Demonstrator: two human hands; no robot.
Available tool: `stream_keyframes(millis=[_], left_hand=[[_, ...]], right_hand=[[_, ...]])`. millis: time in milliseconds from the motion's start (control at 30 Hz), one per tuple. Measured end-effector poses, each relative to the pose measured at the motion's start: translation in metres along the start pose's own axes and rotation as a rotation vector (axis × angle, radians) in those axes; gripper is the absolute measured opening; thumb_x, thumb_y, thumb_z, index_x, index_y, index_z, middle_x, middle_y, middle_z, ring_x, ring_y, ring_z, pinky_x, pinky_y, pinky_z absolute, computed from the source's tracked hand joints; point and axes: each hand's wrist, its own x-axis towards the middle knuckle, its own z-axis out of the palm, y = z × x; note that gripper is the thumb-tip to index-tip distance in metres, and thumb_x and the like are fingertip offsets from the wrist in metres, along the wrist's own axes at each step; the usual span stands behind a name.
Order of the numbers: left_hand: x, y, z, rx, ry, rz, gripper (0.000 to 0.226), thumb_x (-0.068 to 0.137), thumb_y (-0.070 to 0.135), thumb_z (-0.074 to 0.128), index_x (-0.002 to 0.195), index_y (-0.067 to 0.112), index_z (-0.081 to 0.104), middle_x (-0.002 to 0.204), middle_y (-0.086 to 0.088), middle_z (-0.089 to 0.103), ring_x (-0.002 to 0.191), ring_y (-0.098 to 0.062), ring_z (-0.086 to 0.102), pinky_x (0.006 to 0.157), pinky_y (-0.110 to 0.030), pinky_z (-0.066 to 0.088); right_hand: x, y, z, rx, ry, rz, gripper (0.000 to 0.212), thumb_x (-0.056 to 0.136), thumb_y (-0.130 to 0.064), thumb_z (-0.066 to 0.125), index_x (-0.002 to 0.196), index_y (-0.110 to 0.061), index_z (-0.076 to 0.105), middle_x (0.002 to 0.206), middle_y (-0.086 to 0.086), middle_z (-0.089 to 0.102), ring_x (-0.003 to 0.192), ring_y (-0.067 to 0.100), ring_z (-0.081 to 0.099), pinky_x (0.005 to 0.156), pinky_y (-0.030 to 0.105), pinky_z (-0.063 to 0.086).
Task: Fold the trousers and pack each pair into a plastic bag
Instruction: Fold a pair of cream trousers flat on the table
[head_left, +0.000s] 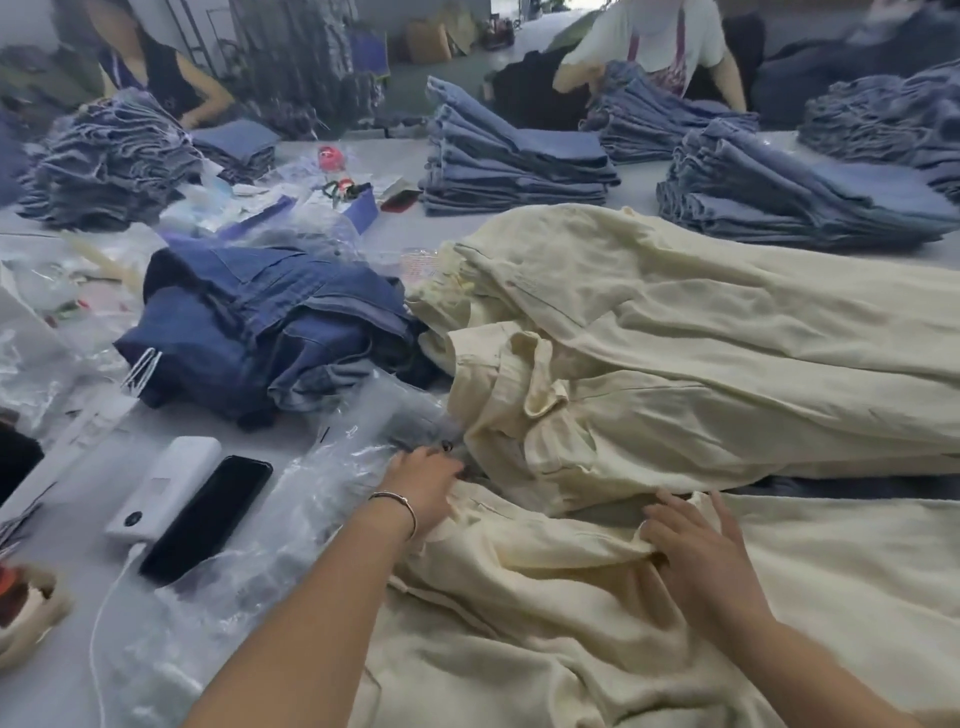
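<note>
Cream trousers (597, 623): left hand (423, 488) grips the waistband, right hand (696, 545) presses flat, fingers straight

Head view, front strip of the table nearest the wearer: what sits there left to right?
White power bank → black phone → clear plastic bags → left hand at the edge of the cream trousers → right hand resting flat on them.

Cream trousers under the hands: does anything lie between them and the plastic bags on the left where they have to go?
Nothing visible does. Both hands, left and right, already rest on the cream trousers, and the plastic bags lie directly beside the left hand. The black phone and white power bank sit farther left, beyond the bags.
</note>
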Motion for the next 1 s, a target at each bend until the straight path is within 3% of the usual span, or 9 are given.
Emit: stream_keyframes(millis=[100,167,267,367,467,667,767,900,1000], left_hand=[[0.002,-0.004,-0.001,0.157,-0.019,0.007,0.035,0.088,0.036,0.056,0.123,0.034,0.052,0.131,0.000,0.051,0.128,-0.027,0.036,0.114,-0.049,0.013],[-0.003,-0.005,-0.008,0.149,0.056,0.003,0.030,0.088,0.029,0.051,0.117,0.037,0.056,0.124,0.003,0.054,0.127,-0.025,0.037,0.115,-0.046,0.010],[-0.018,-0.005,-0.027,0.142,0.314,-0.029,0.021,0.085,0.024,0.052,0.103,0.032,0.060,0.106,0.007,0.058,0.111,-0.020,0.047,0.094,-0.036,0.027],[-0.040,-0.002,-0.048,-0.006,0.615,0.012,0.011,0.080,0.011,0.058,0.086,0.016,0.066,0.089,-0.008,0.060,0.089,-0.031,0.055,0.071,-0.035,0.036],[-0.063,0.000,-0.066,-0.091,0.712,-0.021,0.012,0.083,0.007,0.058,0.086,0.007,0.069,0.092,-0.013,0.058,0.086,-0.033,0.055,0.064,-0.039,0.047],[-0.111,0.003,-0.087,-0.249,0.961,-0.251,0.026,0.081,0.014,0.068,0.070,0.010,0.046,0.069,-0.004,0.043,0.060,-0.025,0.041,0.051,-0.030,0.026],[-0.132,0.006,-0.083,-0.389,0.829,-0.359,0.015,0.086,0.025,0.062,0.082,0.013,0.054,0.070,-0.001,0.050,0.055,-0.022,0.040,0.051,-0.031,0.026],[-0.170,-0.008,-0.053,-0.650,0.712,-0.342,0.023,0.082,-0.001,0.062,0.099,0.009,0.076,0.099,-0.012,0.068,0.085,-0.031,0.063,0.079,-0.039,0.054],[-0.193,-0.017,-0.022,-1.095,0.617,-0.523,0.030,0.081,-0.014,0.053,0.098,0.000,0.073,0.104,-0.018,0.068,0.091,-0.030,0.063,0.088,-0.041,0.053]], right_hand=[[0.007,0.012,-0.008,0.048,0.047,0.124,0.030,0.064,-0.001,0.081,0.063,-0.015,0.054,0.056,-0.004,0.055,0.062,0.022,0.063,0.108,0.044,0.032],[0.009,0.019,-0.019,0.070,0.060,0.185,0.026,0.068,-0.004,0.081,0.067,-0.011,0.057,0.056,0.002,0.058,0.057,0.028,0.061,0.084,0.045,0.052],[0.012,0.030,-0.043,0.071,0.176,0.265,0.017,0.080,-0.014,0.076,0.075,-0.007,0.061,0.061,0.012,0.063,0.056,0.036,0.063,0.048,0.038,0.046],[0.017,0.042,-0.074,0.068,0.406,0.224,0.034,0.086,-0.028,0.070,0.067,-0.004,0.055,0.053,0.017,0.056,0.047,0.040,0.057,0.045,0.033,0.039],[0.012,0.043,-0.102,0.127,0.472,0.131,0.039,0.087,-0.036,0.068,0.065,-0.007,0.052,0.053,0.016,0.054,0.050,0.040,0.056,0.046,0.034,0.039],[-0.010,0.049,-0.150,0.046,-0.248,0.076,0.031,0.074,-0.052,0.075,0.090,-0.029,0.062,0.084,-0.006,0.065,0.081,0.021,0.060,0.063,0.028,0.040],[-0.031,0.043,-0.176,-0.043,-0.155,0.089,0.008,0.083,-0.036,0.068,0.087,-0.032,0.062,0.089,-0.002,0.068,0.088,0.026,0.063,0.061,0.029,0.039],[-0.089,-0.004,-0.194,0.133,0.179,-0.181,0.009,0.073,-0.025,0.067,0.080,-0.029,0.067,0.066,-0.003,0.066,0.065,0.028,0.064,0.049,0.028,0.044],[-0.133,-0.049,-0.170,0.126,-0.137,-0.419,0.034,0.078,-0.033,0.049,0.111,-0.030,0.060,0.092,-0.004,0.069,0.085,0.024,0.066,0.066,0.029,0.051]])
